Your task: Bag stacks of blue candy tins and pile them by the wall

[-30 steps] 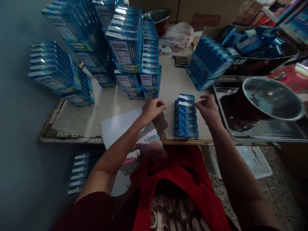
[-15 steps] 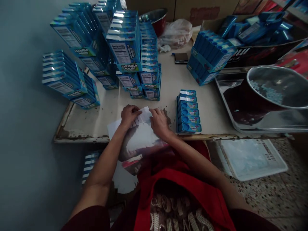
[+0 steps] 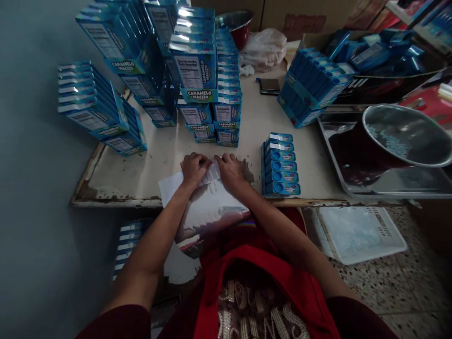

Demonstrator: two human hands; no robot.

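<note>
A glossy white sticker sheet [image 3: 216,200] with small rectangular labels near its far end lies over the table's front edge and hangs toward my lap. My left hand [image 3: 195,170] is closed in a pinch on the sheet's far left part. Close beside it, my right hand [image 3: 231,172] pinches the far right edge, its fingertips bent. Any label between the fingers is too small to make out. Right of my hands stands a tray of blue candy boxes [image 3: 281,165]; the two farthest boxes carry white strips on their ends.
Tall stacks of blue candy boxes [image 3: 197,70] rise at the back left. Rearward right are another box stack [image 3: 314,87] and a dark phone-like object [image 3: 269,85]. A metal tray [image 3: 353,188] bears a bowl [image 3: 406,134] of pale blue candies. A white plastic crate [image 3: 367,235] sits below.
My hands have drawn slightly closer together at the sheet's far end. The right fingertips have moved inward. The view has shifted a little.
</note>
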